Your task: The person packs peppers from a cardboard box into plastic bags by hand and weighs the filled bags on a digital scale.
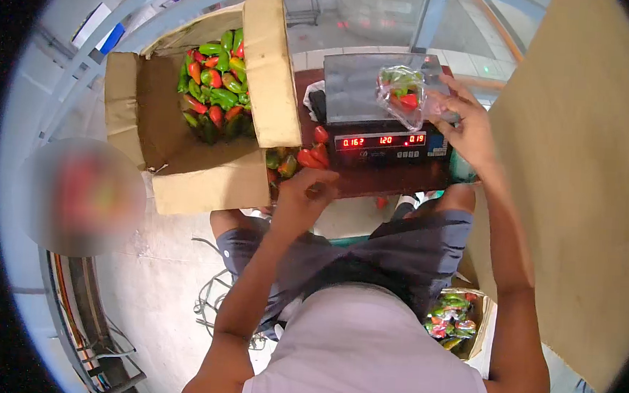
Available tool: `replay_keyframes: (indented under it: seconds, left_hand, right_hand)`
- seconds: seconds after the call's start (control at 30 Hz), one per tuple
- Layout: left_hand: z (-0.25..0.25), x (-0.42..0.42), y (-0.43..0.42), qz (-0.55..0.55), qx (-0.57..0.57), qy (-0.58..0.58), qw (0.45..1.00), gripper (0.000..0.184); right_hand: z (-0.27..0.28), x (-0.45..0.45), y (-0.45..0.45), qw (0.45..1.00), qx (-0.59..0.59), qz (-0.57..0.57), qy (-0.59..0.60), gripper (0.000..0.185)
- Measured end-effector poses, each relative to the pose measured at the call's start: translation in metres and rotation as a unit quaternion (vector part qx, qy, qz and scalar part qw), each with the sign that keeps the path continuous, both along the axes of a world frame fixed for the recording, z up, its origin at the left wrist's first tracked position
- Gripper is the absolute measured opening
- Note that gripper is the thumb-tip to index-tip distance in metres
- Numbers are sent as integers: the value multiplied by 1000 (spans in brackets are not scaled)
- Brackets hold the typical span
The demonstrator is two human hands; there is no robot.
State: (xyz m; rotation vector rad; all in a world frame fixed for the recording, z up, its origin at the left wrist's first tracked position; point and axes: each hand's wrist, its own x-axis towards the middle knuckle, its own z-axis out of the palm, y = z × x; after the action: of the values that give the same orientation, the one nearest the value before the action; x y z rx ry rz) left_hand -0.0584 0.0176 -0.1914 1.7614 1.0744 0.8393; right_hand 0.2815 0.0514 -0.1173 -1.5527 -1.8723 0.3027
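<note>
A clear plastic bag of red and green peppers point(407, 100) rests on the metal plate of a digital scale point(353, 91). My right hand point(466, 123) pinches the bag's loose end at the plate's right side. Red digits glow on the scale's front display point(380, 140). My left hand point(306, 196) is over the front edge of the dark red table, its fingers curled together; whatever they hold, if anything, is hidden. Just beyond it lie loose red peppers point(314, 155) and greener peppers point(285, 164), beside the scale's left side.
An open cardboard box point(173, 145) with many green and red peppers stands at the left. Low at my right, another box point(485, 326) contains bagged peppers. A large cardboard sheet point(582, 177) rises on the right. Cables point(211, 298) lie on the floor at left.
</note>
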Motion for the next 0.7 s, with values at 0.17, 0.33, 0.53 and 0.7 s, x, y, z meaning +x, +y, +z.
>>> replay_keyframes:
  seconds: [0.17, 0.33, 0.53, 0.7]
  left_hand:
    - [7, 48, 52, -51, 162, 39, 985, 39]
    - [1, 113, 108, 4, 288, 131, 949, 46]
    - [2, 144, 183, -14, 217, 422, 880, 31]
    - [118, 131, 186, 4, 283, 351, 892, 20]
  right_hand:
    - [19, -5, 1, 980, 82, 77, -166, 52]
    - [20, -18, 9, 939, 108, 88, -316, 41]
    - [-7, 16, 50, 942, -30, -15, -335, 24]
    - [59, 44, 50, 984, 62, -17, -165, 13]
